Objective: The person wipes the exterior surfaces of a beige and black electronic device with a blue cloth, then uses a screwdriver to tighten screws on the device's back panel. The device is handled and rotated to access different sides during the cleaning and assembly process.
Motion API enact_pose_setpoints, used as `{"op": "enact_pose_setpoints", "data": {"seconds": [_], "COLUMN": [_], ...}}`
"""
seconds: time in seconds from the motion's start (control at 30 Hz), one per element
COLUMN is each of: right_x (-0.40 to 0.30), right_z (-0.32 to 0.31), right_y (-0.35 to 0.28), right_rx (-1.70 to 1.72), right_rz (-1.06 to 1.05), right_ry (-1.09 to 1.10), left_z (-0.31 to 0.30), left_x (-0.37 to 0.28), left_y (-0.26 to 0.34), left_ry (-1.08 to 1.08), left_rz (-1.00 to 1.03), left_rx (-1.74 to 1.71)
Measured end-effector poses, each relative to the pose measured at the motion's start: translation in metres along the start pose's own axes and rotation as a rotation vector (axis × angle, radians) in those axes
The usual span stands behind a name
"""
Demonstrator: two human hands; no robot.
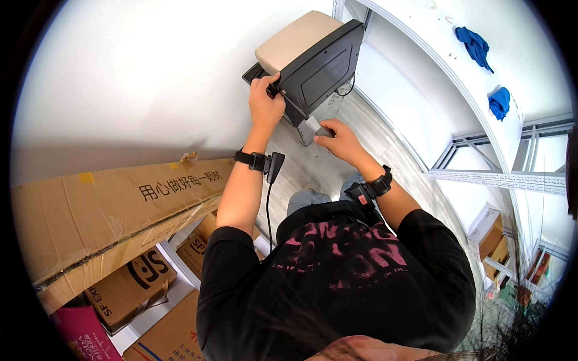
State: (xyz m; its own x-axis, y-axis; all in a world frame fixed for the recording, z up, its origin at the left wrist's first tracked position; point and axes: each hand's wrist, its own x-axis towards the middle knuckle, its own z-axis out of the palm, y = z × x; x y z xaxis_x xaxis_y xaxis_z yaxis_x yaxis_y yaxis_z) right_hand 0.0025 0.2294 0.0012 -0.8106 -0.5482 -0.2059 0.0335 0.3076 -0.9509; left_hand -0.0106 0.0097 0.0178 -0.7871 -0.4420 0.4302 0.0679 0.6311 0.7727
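My right hand (341, 140) grips the grey and white handle of a screwdriver (312, 124). The thin shaft slants up and left along the edge of a dark grey panel (325, 67). At the panel's near left corner, the fingers of my left hand (266, 101) pinch around the shaft's far end, and they hide its tip. Behind the panel bulges a beige rounded body (300, 38); panel and body form one tilted unit. A black cable (347, 90) loops from its lower right side.
Under the unit stands a printed grey box (306, 134) on the wood-look floor (384, 135). Left, a long cardboard carton (113, 198) lies over shelved parcels (135, 280). Right, a white metal shelf (433, 49) carries blue cloths (474, 47). A black cable (269, 216) hangs from my left wristband.
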Motion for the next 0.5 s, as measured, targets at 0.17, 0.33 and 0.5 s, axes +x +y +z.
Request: {"op": "enact_pose_setpoints", "data": {"seconds": [0.17,0.33,0.5], "right_x": [-0.004,-0.004,0.002], "right_z": [-0.006,-0.003,-0.002], "right_y": [-0.021,-0.018,0.002], "right_rx": [0.174,0.287,0.051], "right_rz": [0.143,0.191,0.037], "right_ry": [-0.15,-0.072,0.002], "left_z": [-0.002,-0.001,0.0], "left_x": [-0.001,-0.001,0.0], "left_y": [0.0,0.0,-0.001], "left_ry": [0.002,0.003,0.0], "left_rz": [-0.003,0.008,0.013], "left_rx": [0.015,0.0,0.005]}}
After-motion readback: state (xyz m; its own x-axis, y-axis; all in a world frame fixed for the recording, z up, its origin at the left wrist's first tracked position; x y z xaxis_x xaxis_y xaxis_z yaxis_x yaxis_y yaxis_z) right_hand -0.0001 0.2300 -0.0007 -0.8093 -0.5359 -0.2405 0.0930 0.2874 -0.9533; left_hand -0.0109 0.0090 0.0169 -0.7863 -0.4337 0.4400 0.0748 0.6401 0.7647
